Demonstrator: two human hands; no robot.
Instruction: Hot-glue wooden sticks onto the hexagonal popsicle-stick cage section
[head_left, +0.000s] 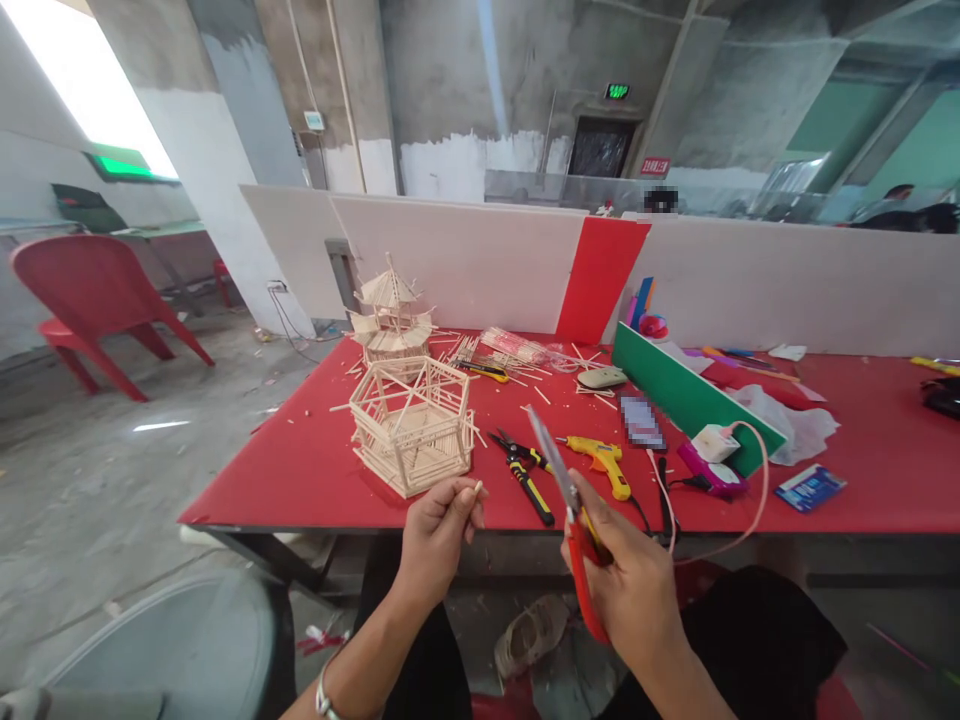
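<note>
Between the thumb and fingers of my left hand [441,525] a short piece of pale wooden stick [478,488] is pinched; only its tip shows. My right hand [628,570] grips a pair of scissors [582,590] with red-orange handles, its blades pointing up and away over the table edge. Just beyond my left hand stands a six-sided frame of thin wooden sticks [411,430] on the red table. Behind it is a stick-built pavilion [391,315] with a pointed roof. Black-and-yellow pliers [529,488] and a yellow hot glue gun [600,460] lie past the scissors.
On the red table [285,470] are loose sticks, a bagged stick bundle [514,345], a utility knife [484,371], a phone [642,422] and a green board [690,400]. A pink cable [765,480] hangs over the front edge. A grey stool [172,650] stands at lower left.
</note>
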